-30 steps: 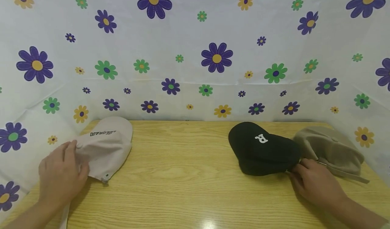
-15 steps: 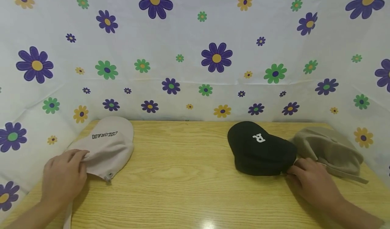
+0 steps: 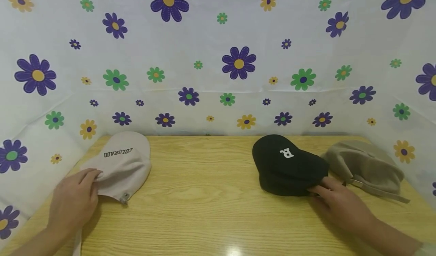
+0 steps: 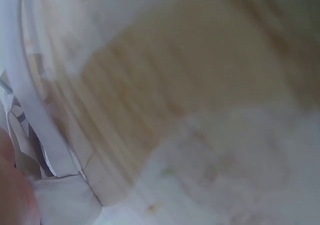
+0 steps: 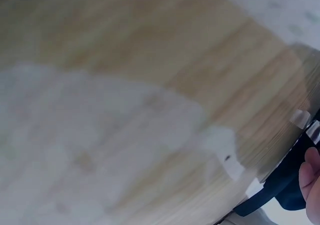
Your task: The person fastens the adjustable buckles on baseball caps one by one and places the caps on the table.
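On the left of the head view, my left hand [image 3: 73,201] pinches the fabric at the crown of a pale baseball cap [image 3: 127,167] lettered COLORADO. A loose pale strap [image 3: 77,242] hangs below that hand. In the left wrist view, the cap's strap and back edge [image 4: 67,197] show beside a finger. To the right, my right hand [image 3: 340,205] grips the back edge of a black baseball cap [image 3: 286,172] with a white R, thumb underneath. Its dark strap [image 5: 272,192] lies by the fingers [image 5: 312,170] in the right wrist view.
A khaki cap [image 3: 369,163] with a buckled strap lies at the right, just behind my right hand. The wooden table [image 3: 201,210] runs back to a white cloth [image 3: 204,44] printed with flowers, which also closes off both sides.
The left fingers have closed onto the pale cap's crown, and its lettering shows more fully. My right hand and the black cap have shifted slightly left, away from the khaki cap.
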A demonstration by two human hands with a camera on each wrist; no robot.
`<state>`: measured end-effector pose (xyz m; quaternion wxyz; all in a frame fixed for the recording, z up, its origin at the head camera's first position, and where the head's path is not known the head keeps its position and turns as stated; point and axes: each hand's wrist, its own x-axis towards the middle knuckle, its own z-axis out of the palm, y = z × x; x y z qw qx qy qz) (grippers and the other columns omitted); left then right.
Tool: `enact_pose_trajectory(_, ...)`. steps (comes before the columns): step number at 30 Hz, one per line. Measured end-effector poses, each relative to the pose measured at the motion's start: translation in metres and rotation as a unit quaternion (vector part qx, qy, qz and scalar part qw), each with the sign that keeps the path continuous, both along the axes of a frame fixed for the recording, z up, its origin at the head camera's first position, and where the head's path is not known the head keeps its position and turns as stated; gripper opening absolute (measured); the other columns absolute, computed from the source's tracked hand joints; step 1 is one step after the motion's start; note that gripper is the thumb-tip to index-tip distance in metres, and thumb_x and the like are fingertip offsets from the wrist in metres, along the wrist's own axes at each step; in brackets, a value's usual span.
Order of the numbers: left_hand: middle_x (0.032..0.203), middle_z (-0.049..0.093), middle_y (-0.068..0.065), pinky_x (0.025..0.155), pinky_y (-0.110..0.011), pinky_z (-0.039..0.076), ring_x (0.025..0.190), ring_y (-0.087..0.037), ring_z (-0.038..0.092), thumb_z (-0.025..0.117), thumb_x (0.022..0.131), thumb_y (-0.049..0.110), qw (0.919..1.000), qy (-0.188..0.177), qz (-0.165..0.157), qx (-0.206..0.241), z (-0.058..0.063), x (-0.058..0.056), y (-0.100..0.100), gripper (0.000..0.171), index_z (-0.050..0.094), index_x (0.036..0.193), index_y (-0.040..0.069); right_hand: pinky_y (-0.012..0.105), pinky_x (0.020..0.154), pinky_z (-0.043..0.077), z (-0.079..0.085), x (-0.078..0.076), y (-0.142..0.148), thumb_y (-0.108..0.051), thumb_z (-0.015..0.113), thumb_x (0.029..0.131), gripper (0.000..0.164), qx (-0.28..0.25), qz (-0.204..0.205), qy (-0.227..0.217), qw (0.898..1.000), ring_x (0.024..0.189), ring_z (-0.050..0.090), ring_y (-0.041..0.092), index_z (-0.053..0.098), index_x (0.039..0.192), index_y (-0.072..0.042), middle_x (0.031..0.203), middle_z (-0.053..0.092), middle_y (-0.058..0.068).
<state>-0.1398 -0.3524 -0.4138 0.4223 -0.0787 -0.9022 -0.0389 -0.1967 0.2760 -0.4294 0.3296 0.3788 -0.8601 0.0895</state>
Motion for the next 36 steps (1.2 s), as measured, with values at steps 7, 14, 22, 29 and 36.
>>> enact_pose_trajectory(7,0.105,0.068,-0.023,0.078,-0.058,0.048,0.089,-0.046,0.064,0.06,0.078,-0.004,0.9999,-0.003,-0.015,-0.004,-0.002,-0.001,0.002,0.028,0.067,0.105,-0.005,0.045,0.073,0.056,-0.002,-0.004,-0.004,-0.049,0.021,0.105,0.065,0.014,0.007,-0.001,1.0,0.095,0.065,0.028,0.074,0.098,-0.013,0.103,0.063,0.008)
enact_pose_trajectory(14,0.107,0.069,-0.022,0.079,-0.057,0.05,0.09,-0.045,0.065,0.061,0.078,-0.005,0.9994,-0.008,-0.032,0.001,-0.004,-0.001,0.004,0.029,0.068,0.106,-0.004,0.046,0.08,0.054,-0.004,-0.012,-0.008,-0.022,0.075,0.088,0.012,0.028,-0.015,-0.018,0.999,0.099,0.064,0.03,0.074,0.095,-0.014,0.104,0.065,0.01)
enact_pose_trajectory(22,0.11,0.07,-0.021,0.083,-0.056,0.05,0.094,-0.044,0.066,0.065,0.077,-0.007,0.9985,-0.021,-0.051,0.0,-0.002,0.001,0.01,0.031,0.069,0.107,-0.003,0.046,0.077,0.055,-0.002,-0.02,-0.016,-0.008,0.083,0.072,0.021,0.021,-0.039,-0.031,0.999,0.09,0.067,0.031,0.072,0.089,-0.014,0.093,0.069,0.009)
enact_pose_trajectory(29,0.111,0.069,-0.019,0.087,-0.055,0.05,0.098,-0.042,0.066,0.065,0.076,-0.008,0.9969,-0.028,-0.073,-0.007,0.004,0.001,0.015,0.034,0.069,0.109,-0.003,0.049,0.079,0.055,0.002,-0.02,-0.025,-0.007,0.082,0.075,0.035,-0.022,-0.059,-0.079,0.995,0.095,0.067,0.035,0.07,0.107,-0.006,0.102,0.069,0.016)
enact_pose_trajectory(36,0.111,0.069,-0.014,0.088,-0.046,0.049,0.101,-0.034,0.067,0.072,0.076,-0.004,0.9928,-0.058,-0.102,-0.02,-0.005,0.007,0.031,0.034,0.069,0.11,0.0,0.054,0.078,0.054,0.005,-0.023,-0.027,-0.014,0.078,0.083,0.031,-0.044,-0.125,-0.166,0.977,0.092,0.068,0.039,0.067,0.108,-0.001,0.097,0.067,0.021)
